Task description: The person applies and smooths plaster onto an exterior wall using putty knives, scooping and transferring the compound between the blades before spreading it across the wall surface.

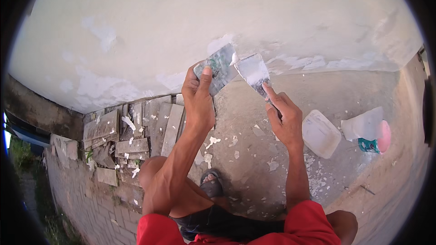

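Note:
My left hand [200, 90] grips a flat, rectangular metal plate [221, 70], smeared grey and green, with the thumb lying on its face. A dab of white filler [234, 59] clings to the plate's right edge. In my right hand [287, 118] is a putty knife [253, 71], its wide blade coated white and the index finger stretched along it. The blade's left corner meets or nearly meets the filler. Both tools are held up before the pale wall [150, 22], which carries white filler patches [102, 86] along its lower part.
A white plastic lid or tray [321, 134] lies on the floor to the right, beside a crumpled whitish bag [362, 124] and a pink-and-teal tub [384, 137]. Stacked old boards [131, 131] lean by the wall at left. Paint flakes [212, 142] litter the concrete around my sandalled foot [211, 182].

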`<action>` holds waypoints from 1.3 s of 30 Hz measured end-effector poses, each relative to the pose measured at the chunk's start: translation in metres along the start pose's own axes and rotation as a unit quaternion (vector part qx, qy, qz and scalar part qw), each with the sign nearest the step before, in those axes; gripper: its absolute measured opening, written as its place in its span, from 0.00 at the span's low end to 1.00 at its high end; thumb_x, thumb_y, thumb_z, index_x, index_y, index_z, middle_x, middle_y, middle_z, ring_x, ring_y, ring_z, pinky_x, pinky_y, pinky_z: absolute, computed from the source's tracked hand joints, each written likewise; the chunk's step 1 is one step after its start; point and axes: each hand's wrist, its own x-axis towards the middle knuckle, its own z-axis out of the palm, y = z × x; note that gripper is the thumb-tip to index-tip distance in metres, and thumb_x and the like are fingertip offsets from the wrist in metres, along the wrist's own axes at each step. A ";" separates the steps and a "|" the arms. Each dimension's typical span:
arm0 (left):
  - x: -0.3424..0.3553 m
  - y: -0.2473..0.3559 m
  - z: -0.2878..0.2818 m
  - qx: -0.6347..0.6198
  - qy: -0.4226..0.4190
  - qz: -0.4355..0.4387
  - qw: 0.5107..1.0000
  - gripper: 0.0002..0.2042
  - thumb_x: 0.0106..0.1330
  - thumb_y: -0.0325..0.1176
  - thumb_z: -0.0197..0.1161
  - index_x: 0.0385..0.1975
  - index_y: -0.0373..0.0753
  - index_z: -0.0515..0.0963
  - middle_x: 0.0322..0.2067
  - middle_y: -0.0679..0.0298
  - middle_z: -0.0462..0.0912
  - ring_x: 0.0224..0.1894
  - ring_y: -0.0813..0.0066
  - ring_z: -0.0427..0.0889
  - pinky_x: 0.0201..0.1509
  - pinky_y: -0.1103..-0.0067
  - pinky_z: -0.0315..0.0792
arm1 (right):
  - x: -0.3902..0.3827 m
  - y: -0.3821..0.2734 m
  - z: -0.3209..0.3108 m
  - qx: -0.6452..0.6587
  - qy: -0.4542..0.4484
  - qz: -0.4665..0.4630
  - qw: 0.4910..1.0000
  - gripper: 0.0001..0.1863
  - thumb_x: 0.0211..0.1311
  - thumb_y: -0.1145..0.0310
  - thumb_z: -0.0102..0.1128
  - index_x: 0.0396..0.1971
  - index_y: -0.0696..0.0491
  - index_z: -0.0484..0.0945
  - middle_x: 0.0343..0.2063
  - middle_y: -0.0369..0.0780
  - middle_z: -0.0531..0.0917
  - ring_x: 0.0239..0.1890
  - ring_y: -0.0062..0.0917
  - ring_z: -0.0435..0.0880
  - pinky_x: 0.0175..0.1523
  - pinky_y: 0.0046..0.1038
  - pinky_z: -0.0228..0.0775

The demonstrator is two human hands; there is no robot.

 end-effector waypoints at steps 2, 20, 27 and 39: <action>0.002 0.005 0.006 0.021 -0.005 -0.002 1.000 0.14 0.74 0.32 0.53 0.53 0.32 0.70 0.45 0.59 0.80 0.45 0.78 0.78 0.53 0.79 0.72 | 0.006 -0.009 0.000 -0.069 0.012 -0.042 0.997 0.31 0.57 0.73 0.61 0.63 0.40 0.72 0.26 0.36 0.76 0.20 0.27 0.76 0.28 0.32 0.70; -0.006 0.021 0.034 -0.057 0.011 0.029 0.998 0.12 0.75 0.34 0.52 0.51 0.32 0.69 0.47 0.59 0.79 0.48 0.75 0.79 0.54 0.74 0.74 | 0.017 0.032 -0.057 0.273 0.111 0.184 0.938 0.26 0.66 0.71 0.51 0.65 0.57 0.68 0.25 0.33 0.75 0.21 0.13 0.68 0.28 0.19 0.64; 0.003 0.014 0.029 -0.088 -0.006 0.000 0.996 0.13 0.74 0.34 0.54 0.51 0.34 0.69 0.48 0.59 0.78 0.49 0.73 0.79 0.54 0.74 0.75 | 0.150 -0.056 -0.157 0.128 0.209 0.065 0.967 0.26 0.66 0.69 0.51 0.64 0.59 0.68 0.26 0.34 0.74 0.21 0.15 0.69 0.27 0.21 0.65; -0.010 0.027 0.031 -0.184 0.038 -0.052 0.981 0.13 0.74 0.36 0.55 0.51 0.36 0.69 0.47 0.62 0.79 0.49 0.75 0.79 0.55 0.76 0.75 | 0.171 -0.151 -0.111 0.001 0.088 -0.079 0.993 0.26 0.63 0.71 0.52 0.63 0.55 0.70 0.26 0.37 0.72 0.19 0.20 0.73 0.26 0.27 0.69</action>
